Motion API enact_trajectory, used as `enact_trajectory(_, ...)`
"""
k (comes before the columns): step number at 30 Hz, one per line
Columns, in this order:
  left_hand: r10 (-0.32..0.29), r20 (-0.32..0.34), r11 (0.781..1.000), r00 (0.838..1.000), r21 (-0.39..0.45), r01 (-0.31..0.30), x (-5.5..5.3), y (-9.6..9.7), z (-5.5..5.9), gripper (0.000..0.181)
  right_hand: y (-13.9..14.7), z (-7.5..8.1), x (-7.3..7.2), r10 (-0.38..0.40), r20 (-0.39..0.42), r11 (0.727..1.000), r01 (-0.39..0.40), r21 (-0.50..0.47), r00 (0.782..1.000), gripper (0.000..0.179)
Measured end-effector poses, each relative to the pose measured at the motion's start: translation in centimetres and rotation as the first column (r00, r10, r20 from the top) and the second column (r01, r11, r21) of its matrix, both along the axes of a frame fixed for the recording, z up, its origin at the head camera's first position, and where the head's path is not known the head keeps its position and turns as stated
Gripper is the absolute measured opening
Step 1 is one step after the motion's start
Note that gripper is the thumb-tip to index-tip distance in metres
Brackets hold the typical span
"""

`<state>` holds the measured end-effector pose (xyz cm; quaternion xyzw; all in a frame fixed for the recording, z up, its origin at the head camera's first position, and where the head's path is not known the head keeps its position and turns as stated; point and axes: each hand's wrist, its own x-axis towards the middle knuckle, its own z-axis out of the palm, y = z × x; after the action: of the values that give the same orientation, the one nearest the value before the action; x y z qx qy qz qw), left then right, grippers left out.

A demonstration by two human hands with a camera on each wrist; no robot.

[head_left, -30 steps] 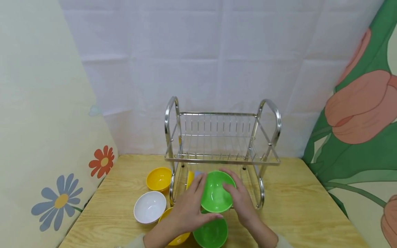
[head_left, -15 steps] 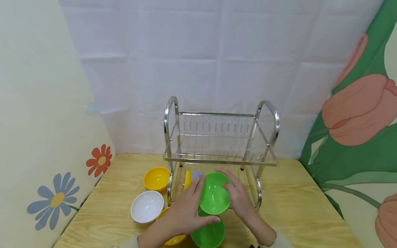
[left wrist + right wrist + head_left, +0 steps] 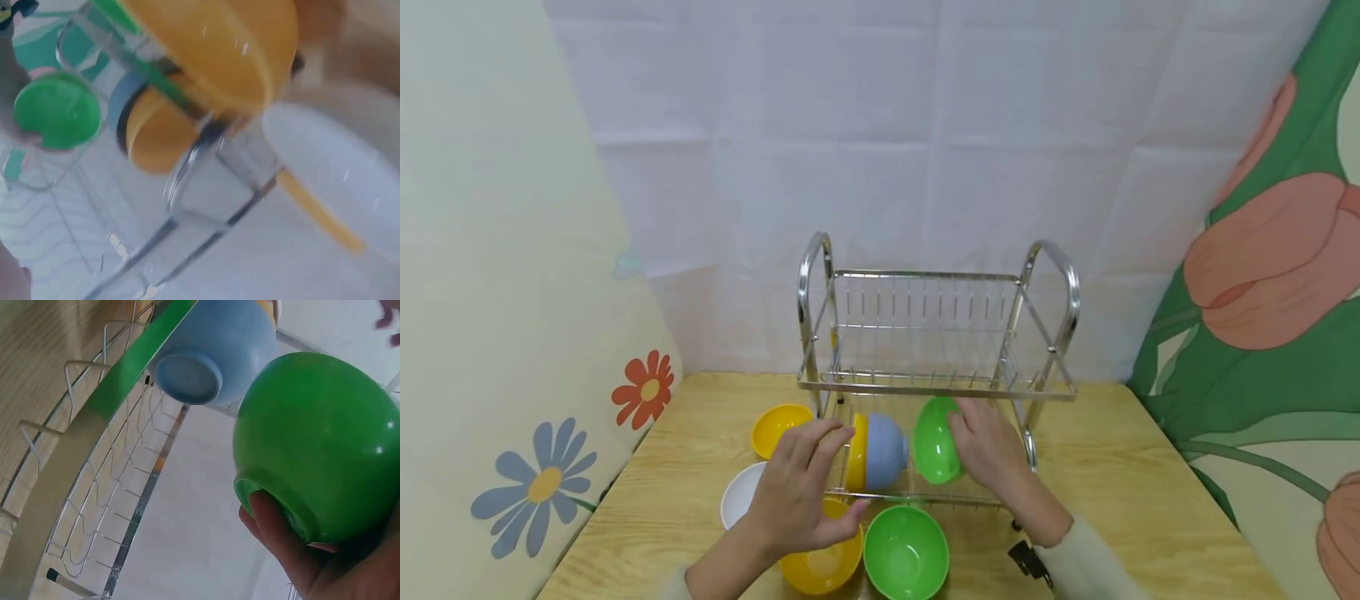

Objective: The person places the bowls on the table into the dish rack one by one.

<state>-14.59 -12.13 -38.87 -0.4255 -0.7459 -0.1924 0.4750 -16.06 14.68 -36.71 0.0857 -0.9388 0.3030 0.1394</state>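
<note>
My right hand [image 3: 996, 454] grips a green bowl [image 3: 932, 442] by its right side, tilted on its side, just below the upper tier of the metal dish rack [image 3: 936, 391]. In the right wrist view the thumb presses against the foot ring of this green bowl [image 3: 325, 437]. To its left in the lower tier, a blue bowl [image 3: 886, 450] and a yellow bowl [image 3: 855, 458] stand on edge, close together. My left hand [image 3: 805, 492] holds nothing; its fingers are spread and loosely bent above the front yellow bowl [image 3: 820, 567], partly covering a white bowl [image 3: 741, 497].
Another green bowl [image 3: 907, 552] sits upright on the wooden table [image 3: 1120, 492] before the rack. A further yellow bowl [image 3: 773, 429] stands left of the rack. A small black object [image 3: 1028, 560] shows by the right wrist. White cloth [image 3: 880, 150] hangs behind.
My left hand has let go of the green bowl and moved left. The right hand has carried the bowl rightward and farther into the rack, turning it onto its side. The blue bowl now shows fully.
</note>
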Motion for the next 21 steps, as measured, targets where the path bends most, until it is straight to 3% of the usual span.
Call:
enact_trajectory(2,-0.026,-0.192,0.997,0.981,0.061,0.038,-0.6,-0.6,1.8,0.058,-0.1,0.0,-0.5,-0.012,0.019,1.000,0.011,0.029,1.000,0.024)
enact_trajectory(4,-0.023,-0.317,0.992,0.948,0.114,0.062,-1.3,-1.1,3.8,0.053,-0.2,-0.2,-0.9,-0.014,0.043,0.999,0.012,0.052,0.999,0.027)
enact_trajectory(6,-0.002,-0.373,0.984,0.928,0.166,0.068,-1.9,-1.6,5.9,0.051,-0.4,-0.6,-1.3,-0.009,0.073,0.998,0.004,0.068,0.997,0.030)
enact_trajectory(7,0.010,-0.371,0.980,0.929,0.189,0.065,-2.3,-1.9,6.9,0.052,-0.5,-0.8,-1.5,-0.002,0.085,0.997,-0.004,0.073,0.996,0.030)
enact_trajectory(10,0.039,-0.296,0.964,0.955,0.261,0.042,-3.6,-2.3,9.7,0.054,-0.9,-1.3,-2.1,0.025,0.109,0.995,-0.035,0.090,0.994,0.027)
enact_trajectory(14,0.067,-0.116,0.957,0.991,0.288,-0.031,-5.7,-2.5,13.0,0.059,-1.4,-1.9,-3.2,0.039,0.121,0.987,-0.057,0.151,0.992,0.035)
enact_trajectory(17,0.113,-0.007,0.969,0.994,0.221,-0.109,-7.4,-2.4,14.5,0.060,-1.8,-2.4,-3.9,0.023,0.153,0.985,-0.048,0.163,0.988,0.040)
enact_trajectory(21,0.175,0.072,0.976,0.982,0.122,-0.183,-9.3,-2.1,15.0,0.057,-2.4,-3.2,-4.2,0.008,0.200,0.990,-0.036,0.135,0.980,0.029)
